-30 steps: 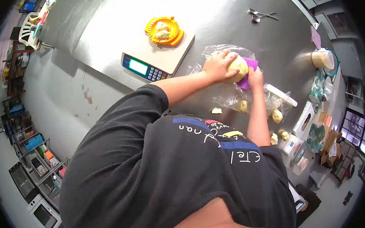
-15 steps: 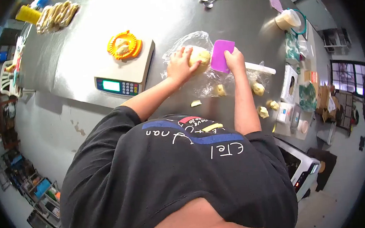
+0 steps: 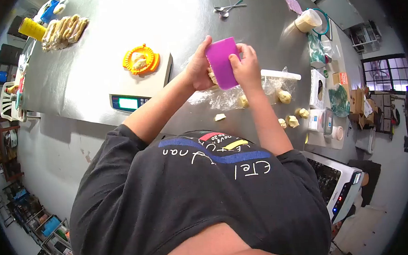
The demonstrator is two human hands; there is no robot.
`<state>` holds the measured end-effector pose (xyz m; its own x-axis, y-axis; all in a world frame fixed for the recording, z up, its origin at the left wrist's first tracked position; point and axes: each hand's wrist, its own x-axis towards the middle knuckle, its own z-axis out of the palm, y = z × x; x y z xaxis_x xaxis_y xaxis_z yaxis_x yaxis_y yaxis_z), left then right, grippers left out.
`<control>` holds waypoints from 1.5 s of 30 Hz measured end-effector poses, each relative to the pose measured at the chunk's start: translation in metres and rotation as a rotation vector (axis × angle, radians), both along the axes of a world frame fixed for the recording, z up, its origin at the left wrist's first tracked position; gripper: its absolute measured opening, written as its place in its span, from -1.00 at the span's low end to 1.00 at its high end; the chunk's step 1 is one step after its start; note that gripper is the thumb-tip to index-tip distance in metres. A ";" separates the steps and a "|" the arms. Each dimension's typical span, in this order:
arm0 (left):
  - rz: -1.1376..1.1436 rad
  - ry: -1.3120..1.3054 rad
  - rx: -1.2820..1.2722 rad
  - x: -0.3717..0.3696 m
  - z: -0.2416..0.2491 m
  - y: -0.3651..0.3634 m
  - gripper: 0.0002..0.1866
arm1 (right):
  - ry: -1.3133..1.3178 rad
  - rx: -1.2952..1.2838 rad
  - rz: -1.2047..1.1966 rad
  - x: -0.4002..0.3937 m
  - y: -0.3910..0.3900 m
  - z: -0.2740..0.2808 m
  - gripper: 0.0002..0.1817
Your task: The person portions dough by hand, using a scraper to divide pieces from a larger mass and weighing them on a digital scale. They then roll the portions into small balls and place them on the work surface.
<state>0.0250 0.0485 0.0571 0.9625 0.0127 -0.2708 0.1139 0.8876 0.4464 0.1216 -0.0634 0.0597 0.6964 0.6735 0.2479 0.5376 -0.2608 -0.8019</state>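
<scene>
My right hand [image 3: 247,68] grips a flat purple scraper [image 3: 223,63] by its right side, raised above the table. Just left of it my left hand [image 3: 199,67] is closed around a piece of dough [image 3: 212,75], mostly hidden behind the scraper, whose edge is against it. Crumpled clear plastic wrap [image 3: 211,98] lies beneath both hands. One dough lump [image 3: 243,101] rests on the wrap, another [image 3: 284,97] lies further right, and a small flat dough piece [image 3: 219,117] is near the table edge.
On the left, a scale [image 3: 141,87] carries an orange mould [image 3: 140,60] with dough in it. Spoons [image 3: 225,14] lie at the back. A white rod [image 3: 280,74], several dough pieces [image 3: 292,121] and a tub [image 3: 308,21] are on the right. Wrapped items [image 3: 65,31] lie far left.
Both hands have lifted off the plastic wrap, bringing up dough and scraper. My left hand has turned and now closes round the dough; the scraper has moved left against it. The view has shifted slightly.
</scene>
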 end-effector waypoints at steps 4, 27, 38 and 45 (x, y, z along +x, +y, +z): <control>-0.005 0.085 -0.012 -0.016 -0.017 -0.003 -0.22 | -0.106 -0.147 -0.036 -0.007 0.001 -0.011 -0.70; 0.088 0.383 0.186 -0.033 -0.049 0.002 -0.50 | 0.057 -0.101 -0.232 0.022 -0.064 -0.038 -0.73; 0.046 0.096 -0.160 -0.030 -0.052 0.021 -0.64 | 0.077 -0.197 -0.075 -0.015 -0.065 0.012 -0.63; 0.194 0.063 -0.028 -0.035 -0.038 0.016 -0.53 | 0.088 0.162 -0.104 -0.064 -0.044 0.026 -0.62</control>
<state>-0.0104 0.0647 0.0194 0.9241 0.1875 -0.3331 -0.0332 0.9075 0.4187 0.0577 -0.1072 0.0853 0.7841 0.5528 0.2822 0.4404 -0.1753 -0.8805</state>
